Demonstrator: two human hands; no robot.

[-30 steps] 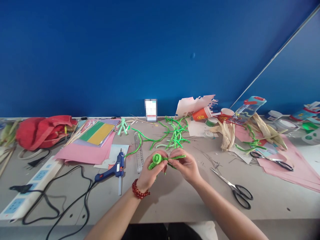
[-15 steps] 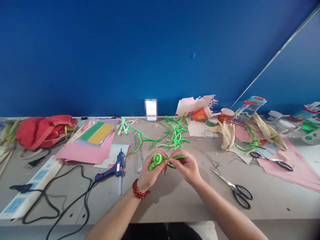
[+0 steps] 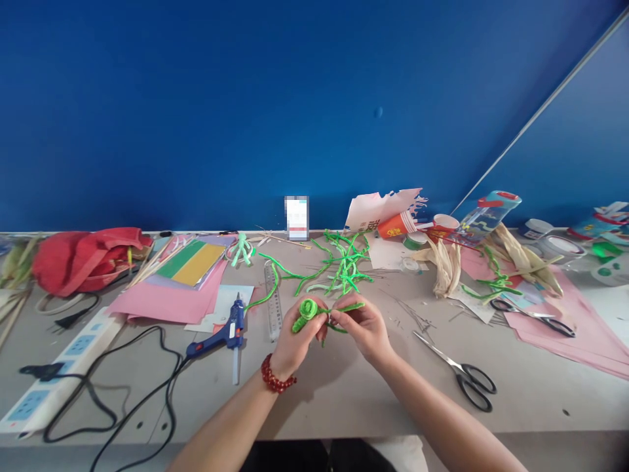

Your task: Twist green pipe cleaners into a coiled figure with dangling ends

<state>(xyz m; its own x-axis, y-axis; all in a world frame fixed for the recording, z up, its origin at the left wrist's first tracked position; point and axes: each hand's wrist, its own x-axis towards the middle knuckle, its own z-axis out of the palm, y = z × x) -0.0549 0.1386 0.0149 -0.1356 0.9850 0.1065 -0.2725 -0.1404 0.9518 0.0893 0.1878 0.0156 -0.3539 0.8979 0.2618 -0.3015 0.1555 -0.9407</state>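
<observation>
While left hand (image 3: 299,341) and right hand (image 3: 361,328) pinch it | green pipe-cleaner spiral (image 3: 308,309) | tail rightward

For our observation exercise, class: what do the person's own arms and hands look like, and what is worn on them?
The left forearm and right forearm are bare, with no sleeves or gloves. A bracelet of round red beads circles the left wrist, just behind the left hand. The right hand wears no visible jewellery.
</observation>
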